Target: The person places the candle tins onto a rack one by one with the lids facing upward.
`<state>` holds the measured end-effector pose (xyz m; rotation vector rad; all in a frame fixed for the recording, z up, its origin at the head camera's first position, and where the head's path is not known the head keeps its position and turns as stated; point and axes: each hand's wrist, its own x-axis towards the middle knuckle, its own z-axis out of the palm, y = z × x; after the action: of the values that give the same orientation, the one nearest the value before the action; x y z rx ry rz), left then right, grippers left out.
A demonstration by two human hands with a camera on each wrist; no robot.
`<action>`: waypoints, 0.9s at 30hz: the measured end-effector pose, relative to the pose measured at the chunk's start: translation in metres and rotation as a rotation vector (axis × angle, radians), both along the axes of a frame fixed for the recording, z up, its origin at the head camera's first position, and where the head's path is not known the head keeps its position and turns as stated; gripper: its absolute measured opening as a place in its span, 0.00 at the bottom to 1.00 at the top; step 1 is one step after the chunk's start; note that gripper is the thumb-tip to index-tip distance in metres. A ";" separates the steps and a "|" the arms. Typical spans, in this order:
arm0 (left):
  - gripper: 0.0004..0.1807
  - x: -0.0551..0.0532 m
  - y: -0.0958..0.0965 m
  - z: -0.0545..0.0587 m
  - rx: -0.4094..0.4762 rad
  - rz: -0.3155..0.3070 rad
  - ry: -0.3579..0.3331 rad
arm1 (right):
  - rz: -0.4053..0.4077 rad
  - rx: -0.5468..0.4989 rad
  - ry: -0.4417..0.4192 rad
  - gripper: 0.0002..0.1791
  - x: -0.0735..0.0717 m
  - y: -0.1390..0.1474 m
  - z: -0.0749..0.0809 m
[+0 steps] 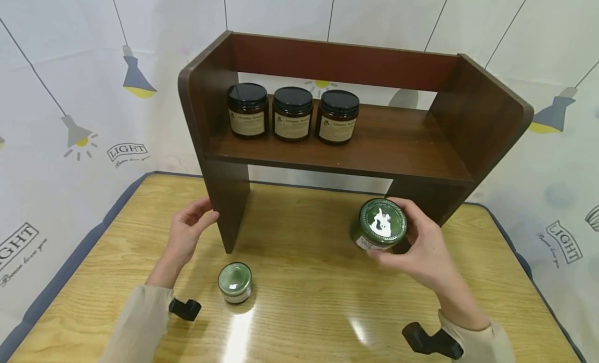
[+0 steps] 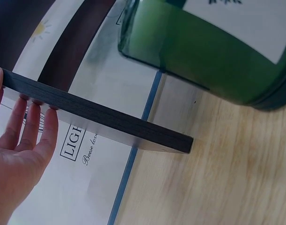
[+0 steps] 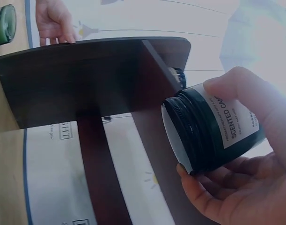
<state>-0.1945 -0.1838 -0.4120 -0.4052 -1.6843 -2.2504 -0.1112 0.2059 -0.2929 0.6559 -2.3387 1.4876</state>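
My right hand (image 1: 421, 248) grips a green glass candle jar (image 1: 382, 221) by its sides, near the right leg of the shelf. Its glass base faces up, and the dark lid points toward the table in the right wrist view; the label (image 3: 234, 119) reads "scented cand...", the rest hidden. At the dark wooden shelf's left side panel (image 1: 224, 207), my left hand (image 1: 187, 230) pinches the edge, thumb on one face and fingers (image 2: 30, 126) on the other. A second green candle jar (image 1: 235, 282), base upward, stands on the table in front of that panel.
Three brown jars with black lids stand in a row on the shelf board (image 1: 388, 144), toward its left: one at the end (image 1: 248, 111), one in the middle (image 1: 293, 113), one to the right (image 1: 338, 117). A printed cloth wall (image 1: 93, 144) surrounds the wooden table (image 1: 299, 311).
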 end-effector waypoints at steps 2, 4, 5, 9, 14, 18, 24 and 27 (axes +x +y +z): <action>0.25 0.000 0.000 0.000 0.000 -0.003 0.006 | -0.010 -0.003 0.007 0.40 0.000 0.002 0.005; 0.25 0.000 0.000 0.000 0.001 -0.006 0.012 | -0.015 -0.014 0.018 0.40 0.001 0.004 0.010; 0.25 0.000 0.000 0.000 0.001 -0.006 0.015 | -0.020 -0.018 0.024 0.39 0.001 0.005 0.012; 0.25 0.000 0.000 -0.001 0.004 -0.008 0.020 | -0.017 -0.079 0.037 0.40 0.003 0.007 0.023; 0.26 0.000 0.000 -0.001 0.007 -0.007 0.024 | -0.019 -0.121 0.060 0.42 0.004 0.011 0.036; 0.26 0.000 0.000 0.000 0.001 -0.008 0.020 | -0.013 -0.158 0.084 0.42 0.002 0.015 0.047; 0.25 0.001 -0.001 0.000 -0.009 -0.009 0.013 | 0.024 -0.222 0.090 0.41 -0.003 0.018 0.060; 0.26 0.001 -0.001 0.000 -0.016 -0.010 0.013 | 0.033 -0.252 0.100 0.40 -0.007 0.019 0.066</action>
<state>-0.1934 -0.1847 -0.4122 -0.4316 -1.6990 -2.2379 -0.1182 0.2252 -0.2268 0.6866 -2.0316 1.6864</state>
